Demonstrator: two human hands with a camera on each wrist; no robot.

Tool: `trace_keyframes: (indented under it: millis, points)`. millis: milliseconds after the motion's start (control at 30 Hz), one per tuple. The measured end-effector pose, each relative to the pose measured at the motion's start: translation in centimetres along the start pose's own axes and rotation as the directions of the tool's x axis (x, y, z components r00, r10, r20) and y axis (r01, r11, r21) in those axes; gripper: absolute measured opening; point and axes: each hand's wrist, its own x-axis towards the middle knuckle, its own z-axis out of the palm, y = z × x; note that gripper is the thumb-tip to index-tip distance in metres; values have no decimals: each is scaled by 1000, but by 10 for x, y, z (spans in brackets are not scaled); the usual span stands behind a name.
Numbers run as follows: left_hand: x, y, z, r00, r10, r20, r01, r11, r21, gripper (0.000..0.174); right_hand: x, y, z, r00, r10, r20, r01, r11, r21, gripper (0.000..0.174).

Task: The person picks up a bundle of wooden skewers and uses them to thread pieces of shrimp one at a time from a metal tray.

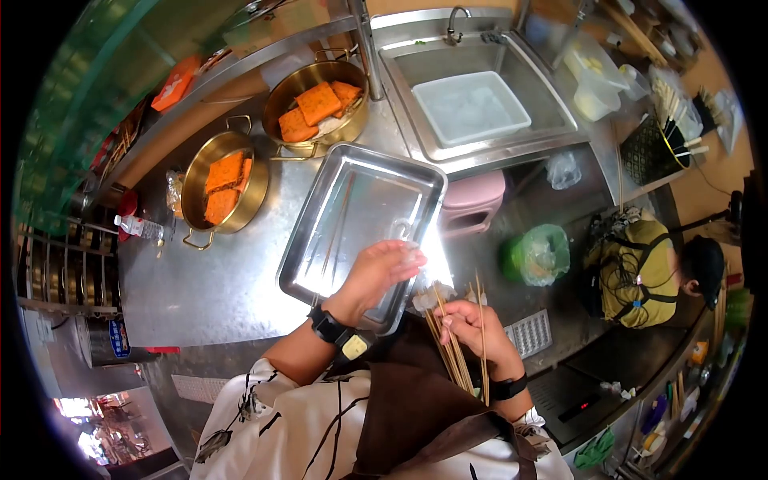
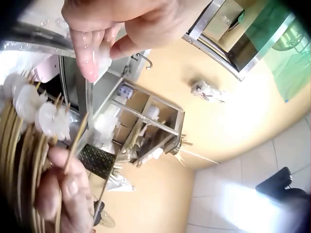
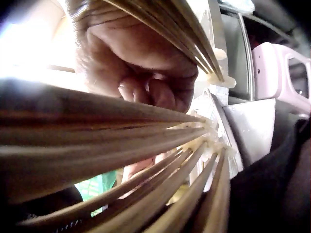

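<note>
Over the near right corner of a steel tray [image 1: 320,216], my left hand [image 1: 376,276] pinches a wet, translucent white piece [image 2: 103,59] between thumb and fingers. To its right, my right hand [image 1: 478,326] grips a bundle of bamboo skewers [image 1: 456,352] in front of the apron. Translucent white pieces [image 2: 29,103] are threaded on the tips of several skewers. One bare-tipped skewer [image 2: 77,138] stands apart from the bundle, between the right thumb and fingers. In the right wrist view the skewers [image 3: 160,138] cross in front of the curled fingers [image 3: 163,92].
Two brass pots [image 1: 264,188] [image 1: 364,104] with orange slabs stand on the steel counter [image 1: 176,280]. A sink [image 1: 512,68] holds a white tub [image 1: 524,120]. Below are a pink stool [image 1: 474,204] and a green-lined bin [image 1: 536,254]. A person [image 1: 640,272] is at the right.
</note>
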Motion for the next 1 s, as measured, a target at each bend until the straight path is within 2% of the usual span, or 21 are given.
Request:
trace_keyframes:
  millis: [100, 233, 467, 633, 833, 1000]
  points:
    - [-13, -4, 12, 1000, 4, 22, -4, 1000, 4, 18, 1, 5, 4, 998, -50, 22, 50, 999, 7, 20]
    - [-22, -10, 18, 999, -47, 16, 46, 997, 57, 21, 0, 7, 7, 997, -59, 40, 59, 998, -21, 21]
    - [-34, -15, 22, 998, -50, 35, 48, 997, 53, 23, -6, 9, 13, 996, -89, 33, 90, 996, -26, 22]
    - [-38, -27, 23, 995, -11, 98, 3, 996, 84, 23, -9, 11, 13, 996, -84, 35, 84, 996, -11, 22]
    - [-43, -32, 22, 986, -30, 164, 9, 992, 130, 29, -12, 6, 15, 997, -70, 26, 70, 998, -1, 19]
    - [-45, -28, 26, 988, -98, 119, 95, 995, 27, 28, -11, 8, 12, 994, -102, 48, 101, 995, 14, 17]
